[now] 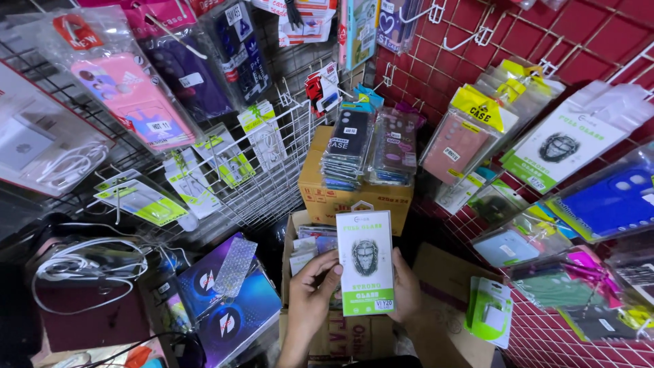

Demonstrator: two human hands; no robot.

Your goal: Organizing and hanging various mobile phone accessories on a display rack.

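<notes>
Both my hands hold up a flat white and green screen protector packet (366, 262) with a dark animal head drawn on it. My left hand (311, 296) grips its left edge, with the thumb on the front. On the packet's right edge sits my right hand (407, 289), mostly behind it. Just below the packet is an open cardboard box (291, 235) with more packets inside.
A yellow carton (327, 197) behind carries two stacks of phone cases (349, 146). White wire racks (266, 184) on the left and a red grid wall (477, 41) on the right hang with packaged cases and cables. Glossy purple boxes (228, 303) lie at lower left.
</notes>
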